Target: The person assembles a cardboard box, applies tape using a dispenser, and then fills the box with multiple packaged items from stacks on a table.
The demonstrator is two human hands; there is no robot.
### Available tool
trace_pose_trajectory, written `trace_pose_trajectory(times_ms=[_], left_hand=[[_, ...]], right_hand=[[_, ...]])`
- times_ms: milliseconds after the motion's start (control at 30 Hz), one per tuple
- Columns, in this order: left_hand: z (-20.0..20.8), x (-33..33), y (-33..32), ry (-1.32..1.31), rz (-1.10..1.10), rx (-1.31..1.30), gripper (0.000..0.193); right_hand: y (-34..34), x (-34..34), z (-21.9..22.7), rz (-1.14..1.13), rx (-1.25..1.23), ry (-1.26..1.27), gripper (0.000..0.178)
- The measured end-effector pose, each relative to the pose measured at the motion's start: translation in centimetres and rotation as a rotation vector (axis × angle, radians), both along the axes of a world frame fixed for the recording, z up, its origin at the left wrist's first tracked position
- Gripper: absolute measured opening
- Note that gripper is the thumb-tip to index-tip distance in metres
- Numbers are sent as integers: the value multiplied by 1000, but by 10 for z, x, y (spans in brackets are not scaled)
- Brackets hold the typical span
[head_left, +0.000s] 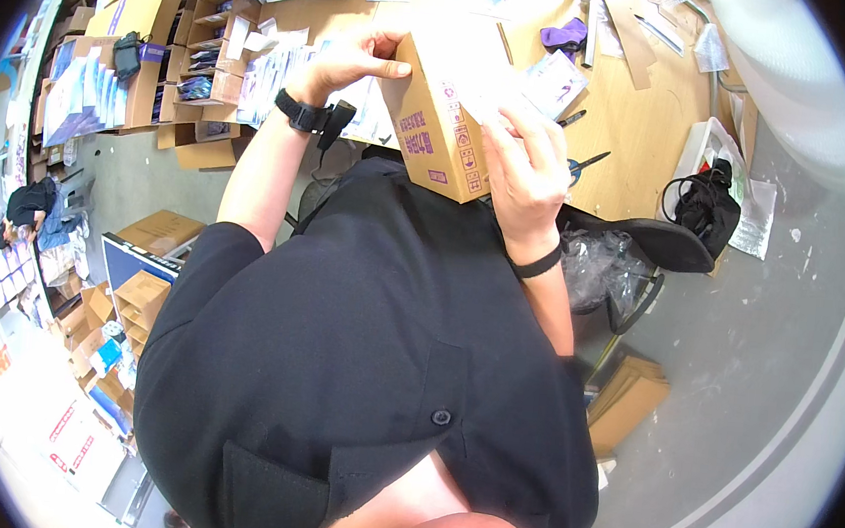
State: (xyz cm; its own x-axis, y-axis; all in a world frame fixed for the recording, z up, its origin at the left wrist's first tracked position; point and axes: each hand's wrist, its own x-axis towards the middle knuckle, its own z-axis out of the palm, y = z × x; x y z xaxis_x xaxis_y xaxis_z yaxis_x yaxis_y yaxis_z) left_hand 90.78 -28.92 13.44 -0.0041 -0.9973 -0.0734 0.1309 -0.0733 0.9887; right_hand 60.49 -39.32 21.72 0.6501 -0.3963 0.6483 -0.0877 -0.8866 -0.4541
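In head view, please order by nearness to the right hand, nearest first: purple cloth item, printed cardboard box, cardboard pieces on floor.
1. Printed cardboard box: touching the right hand.
2. Purple cloth item: on the table, ahead.
3. Cardboard pieces: on the floor, lower right.

left hand point(352, 58) raised, thumb point(386, 68) straight, right hand point(531, 178) bent-fingered

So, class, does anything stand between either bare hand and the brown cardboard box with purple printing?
Nothing visible blocks the left hand: its thumb rests on the brown cardboard box with purple printing. The right hand is beside it, where glare hides what the fingers meet.
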Motion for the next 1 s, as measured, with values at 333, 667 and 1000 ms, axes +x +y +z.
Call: trace_pose_trajectory(times_ms=[333, 667, 1000], left_hand=[[-3, 20, -12, 5, -60, 66, 71], [-11, 37, -12, 54, -51, 89, 68], [2, 31, -17, -130, -48, 60, 44]], right_hand=[[-9, 12, 16, 72, -48, 323, 38], [-5, 2, 24, 344, 198, 467, 74], [-36, -4, -1, 90, 245, 382, 65]])
